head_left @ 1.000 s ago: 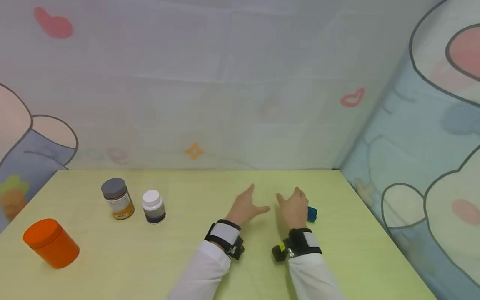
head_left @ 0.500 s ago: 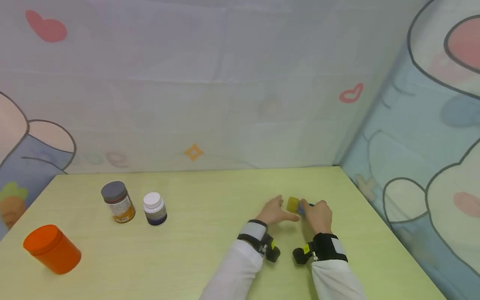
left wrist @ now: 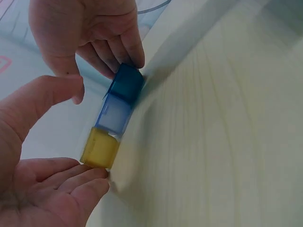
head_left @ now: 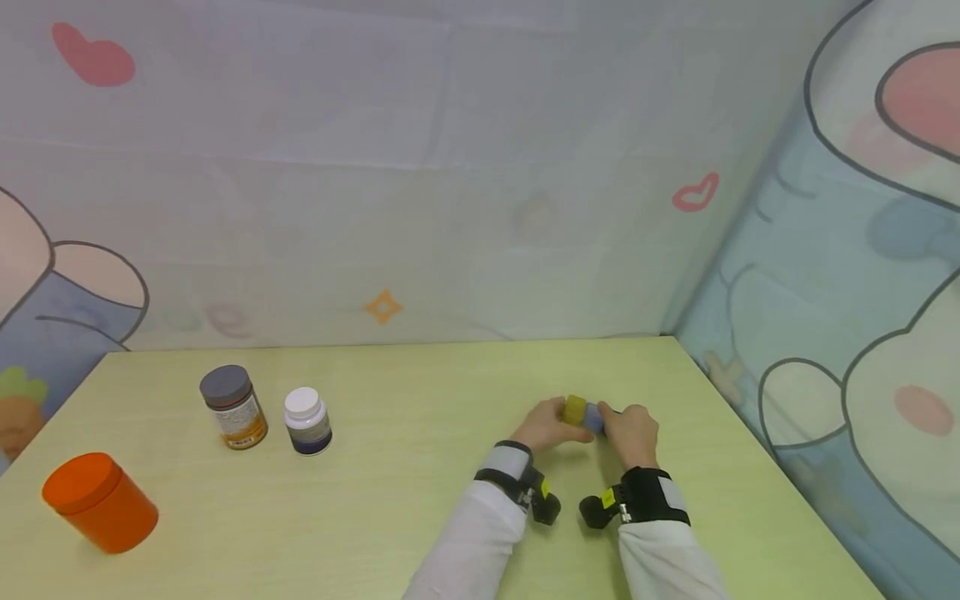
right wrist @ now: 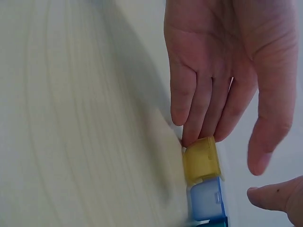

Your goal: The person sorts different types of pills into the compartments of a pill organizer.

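Both hands meet over a small strip of three joined boxes (left wrist: 113,116) (yellow, pale blue, dark blue, prob. a pill organiser) lying on the pale green table (head_left: 420,500), toward its far right part. The left hand (head_left: 546,423) has its fingertips (right wrist: 191,135) against the yellow end, fingers close together and nearly straight, thumb held apart above the strip. The right hand (head_left: 632,432) meets the dark blue end with its fingertips (left wrist: 135,59), fingers slightly bent, thumb off the strip; whether either thumb actually bears on the plastic can't be told.

To do this well, the person likely needs even pressure from both ends, w/ the strip kept flat on the table so it doesn't buckle at the joints or skid sideways. A thumb on top of each end section would prob. steady it. The orange canister (head_left: 100,502), grey-lid bottle (head_left: 233,407) and white-lid bottle (head_left: 307,421) stand well apart to the left, so they aren't in the way.
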`<state>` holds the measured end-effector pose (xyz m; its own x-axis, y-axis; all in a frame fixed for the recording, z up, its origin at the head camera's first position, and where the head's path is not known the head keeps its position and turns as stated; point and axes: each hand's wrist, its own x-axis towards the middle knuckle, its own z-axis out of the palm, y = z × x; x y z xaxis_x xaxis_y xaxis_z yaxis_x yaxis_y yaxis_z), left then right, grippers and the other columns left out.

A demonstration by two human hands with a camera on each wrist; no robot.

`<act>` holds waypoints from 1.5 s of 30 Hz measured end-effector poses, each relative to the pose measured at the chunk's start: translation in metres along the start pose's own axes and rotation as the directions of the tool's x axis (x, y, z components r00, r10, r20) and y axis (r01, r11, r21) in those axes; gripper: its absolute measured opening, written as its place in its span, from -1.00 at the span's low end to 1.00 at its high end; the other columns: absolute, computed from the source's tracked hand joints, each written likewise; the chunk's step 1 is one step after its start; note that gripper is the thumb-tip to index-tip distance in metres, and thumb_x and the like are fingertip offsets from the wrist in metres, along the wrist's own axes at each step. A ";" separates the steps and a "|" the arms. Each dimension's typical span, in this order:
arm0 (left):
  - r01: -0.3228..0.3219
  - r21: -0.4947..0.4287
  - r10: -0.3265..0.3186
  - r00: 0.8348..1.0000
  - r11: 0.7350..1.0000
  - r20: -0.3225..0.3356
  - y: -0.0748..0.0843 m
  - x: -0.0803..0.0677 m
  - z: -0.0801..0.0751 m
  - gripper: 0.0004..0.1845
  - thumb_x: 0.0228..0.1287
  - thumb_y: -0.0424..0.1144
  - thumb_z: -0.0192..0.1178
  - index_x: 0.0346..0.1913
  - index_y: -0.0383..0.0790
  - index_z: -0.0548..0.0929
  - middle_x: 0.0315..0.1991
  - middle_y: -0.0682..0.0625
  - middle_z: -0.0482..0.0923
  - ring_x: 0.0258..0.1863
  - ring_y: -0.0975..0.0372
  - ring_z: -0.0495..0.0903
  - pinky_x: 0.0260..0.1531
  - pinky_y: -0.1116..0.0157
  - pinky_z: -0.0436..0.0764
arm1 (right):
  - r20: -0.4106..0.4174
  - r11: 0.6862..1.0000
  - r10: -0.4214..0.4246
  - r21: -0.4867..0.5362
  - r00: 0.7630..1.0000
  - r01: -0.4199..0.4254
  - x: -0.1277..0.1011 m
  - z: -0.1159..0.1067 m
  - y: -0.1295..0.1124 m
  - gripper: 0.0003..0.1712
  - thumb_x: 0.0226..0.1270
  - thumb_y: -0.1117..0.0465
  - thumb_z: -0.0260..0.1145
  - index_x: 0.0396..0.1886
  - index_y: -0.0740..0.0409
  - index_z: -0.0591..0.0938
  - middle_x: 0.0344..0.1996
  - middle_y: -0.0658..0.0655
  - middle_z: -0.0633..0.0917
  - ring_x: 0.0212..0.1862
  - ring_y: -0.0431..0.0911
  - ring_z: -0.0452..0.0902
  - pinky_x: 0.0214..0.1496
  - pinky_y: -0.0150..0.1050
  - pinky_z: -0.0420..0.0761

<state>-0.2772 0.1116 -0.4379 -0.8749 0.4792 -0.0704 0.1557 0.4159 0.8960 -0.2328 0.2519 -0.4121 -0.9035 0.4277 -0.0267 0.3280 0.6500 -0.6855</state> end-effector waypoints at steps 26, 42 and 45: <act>0.088 0.323 -0.028 0.982 0.942 -0.185 -0.030 -0.061 -0.090 -0.79 -0.20 -0.42 0.56 -0.51 -0.47 0.72 -0.62 -0.03 0.54 -0.60 0.25 0.36 -0.59 0.44 0.36 | 0.294 0.936 -0.352 0.105 0.888 0.337 -0.029 0.042 -0.038 -0.39 -0.13 0.42 0.65 0.00 0.53 0.68 -0.04 0.47 0.73 0.04 0.27 0.71 0.13 0.02 0.68; 0.146 0.343 -0.084 0.978 0.928 -0.188 -0.036 -0.134 -0.112 -0.63 -0.34 -0.44 0.64 -0.42 -0.45 0.67 -0.46 -0.10 0.62 -0.45 0.18 0.50 -0.45 0.36 0.52 | 0.341 0.881 -0.471 0.122 0.814 0.458 -0.082 0.065 -0.060 -0.40 -0.35 0.46 0.69 -0.14 0.47 0.72 -0.17 0.41 0.78 -0.13 0.22 0.77 -0.03 -0.03 0.74; 0.151 0.342 -0.085 0.976 0.927 -0.200 -0.037 -0.144 -0.111 -0.62 -0.35 -0.44 0.65 -0.43 -0.43 0.65 -0.48 -0.08 0.59 -0.46 0.20 0.47 -0.46 0.37 0.48 | 0.369 0.854 -0.512 0.123 0.775 0.506 -0.088 0.066 -0.060 -0.41 -0.35 0.45 0.70 -0.16 0.48 0.73 -0.18 0.42 0.78 -0.15 0.22 0.77 -0.07 -0.04 0.75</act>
<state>-0.2081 -0.0592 -0.4123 -0.9591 0.2773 -0.0574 0.1688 0.7225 0.6704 -0.1914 0.1339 -0.4166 -0.9705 -0.2331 0.0622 -0.2108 0.6940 -0.6884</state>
